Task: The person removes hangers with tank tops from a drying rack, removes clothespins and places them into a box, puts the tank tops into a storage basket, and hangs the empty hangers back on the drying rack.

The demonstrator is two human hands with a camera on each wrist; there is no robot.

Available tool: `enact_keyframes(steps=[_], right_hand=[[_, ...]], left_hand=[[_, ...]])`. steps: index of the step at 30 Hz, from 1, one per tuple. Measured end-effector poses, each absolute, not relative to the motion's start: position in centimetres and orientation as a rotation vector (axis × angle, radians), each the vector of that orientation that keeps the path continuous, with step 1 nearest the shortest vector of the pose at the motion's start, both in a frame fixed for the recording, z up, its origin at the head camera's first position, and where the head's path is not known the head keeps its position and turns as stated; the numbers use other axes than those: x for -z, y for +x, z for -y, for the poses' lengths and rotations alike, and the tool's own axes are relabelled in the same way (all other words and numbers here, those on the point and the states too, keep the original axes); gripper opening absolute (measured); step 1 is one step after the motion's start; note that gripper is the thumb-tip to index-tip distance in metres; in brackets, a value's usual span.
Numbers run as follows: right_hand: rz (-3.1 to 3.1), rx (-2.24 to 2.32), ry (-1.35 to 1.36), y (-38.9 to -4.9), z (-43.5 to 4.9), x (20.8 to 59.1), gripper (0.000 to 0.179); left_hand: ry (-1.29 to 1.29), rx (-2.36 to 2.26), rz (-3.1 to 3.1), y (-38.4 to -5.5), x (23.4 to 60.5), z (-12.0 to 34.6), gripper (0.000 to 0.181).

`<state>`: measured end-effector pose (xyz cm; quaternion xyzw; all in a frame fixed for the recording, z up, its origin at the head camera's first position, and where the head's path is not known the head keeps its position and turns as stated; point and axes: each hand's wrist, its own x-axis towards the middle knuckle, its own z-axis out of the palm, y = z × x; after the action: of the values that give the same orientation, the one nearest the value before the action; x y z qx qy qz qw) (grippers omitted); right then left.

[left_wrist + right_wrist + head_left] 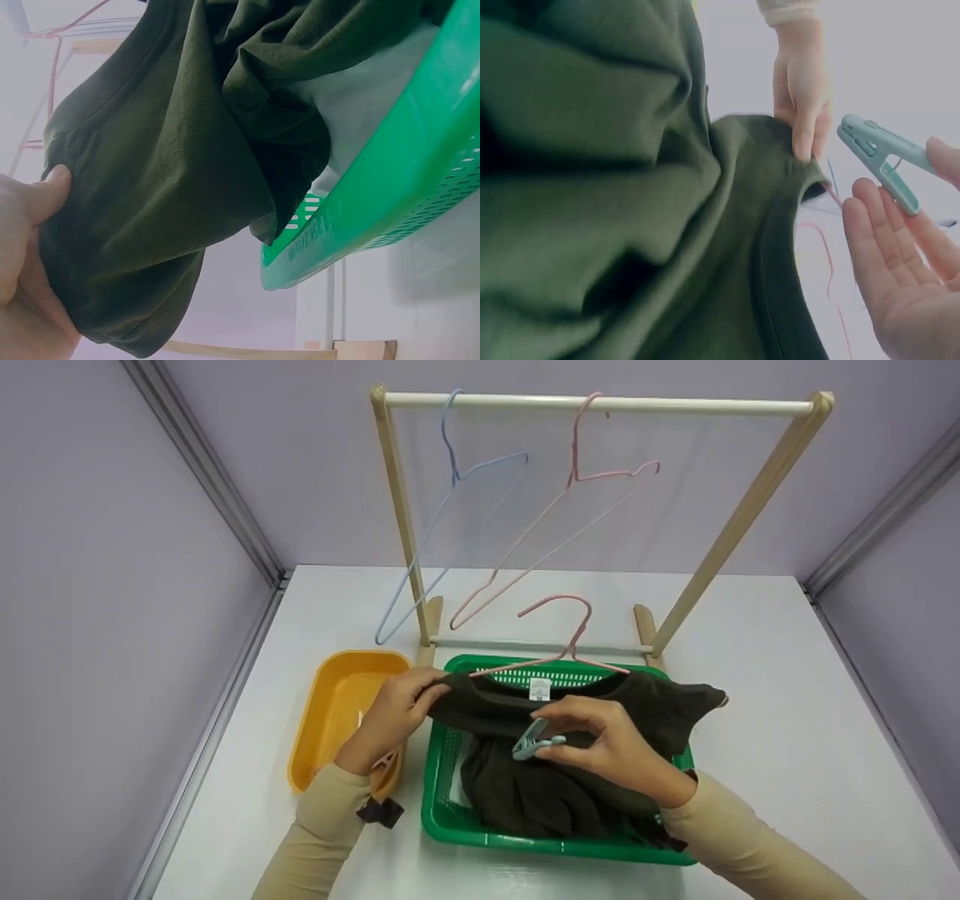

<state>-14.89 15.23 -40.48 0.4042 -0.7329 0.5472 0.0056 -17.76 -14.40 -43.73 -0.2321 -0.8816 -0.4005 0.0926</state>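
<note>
A dark green shirt (517, 787) with a white neck label lies partly in a green basket (562, 846), its neckline raised on a pink hanger (581, 634). My left hand (397, 709) pinches the shirt's left shoulder between thumb and fingers, also plain in the left wrist view, where the cloth (150, 187) hangs from the grip. In front of the neckline my right hand (607, 739) holds a pale teal clothespin (529, 740) between thumb and fingers. The right wrist view shows this clothespin (881, 154) apart from the cloth.
Behind the basket stands a wooden rack with a white rail (697, 407). A blue hanger (455, 472) and another pink hanger (574, 472) hang from it. To the left, a yellow tray (311, 727) contains a pale pink clothespin (384, 761), partly hidden by the left arm.
</note>
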Motion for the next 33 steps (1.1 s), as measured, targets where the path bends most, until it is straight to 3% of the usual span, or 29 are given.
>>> enact_keyframes(steps=[17,33], right_hand=[[2.697,-1.946,1.135,-14.9,-8.4,41.9,0.033],[2.896,-2.432,0.490,-15.9,-1.3,43.9,0.035]], left_hand=[[-0.681,1.212,2.663,-17.5,43.5,14.3,0.020],[-0.724,1.169,2.687,-17.2,42.8,14.2,0.022]])
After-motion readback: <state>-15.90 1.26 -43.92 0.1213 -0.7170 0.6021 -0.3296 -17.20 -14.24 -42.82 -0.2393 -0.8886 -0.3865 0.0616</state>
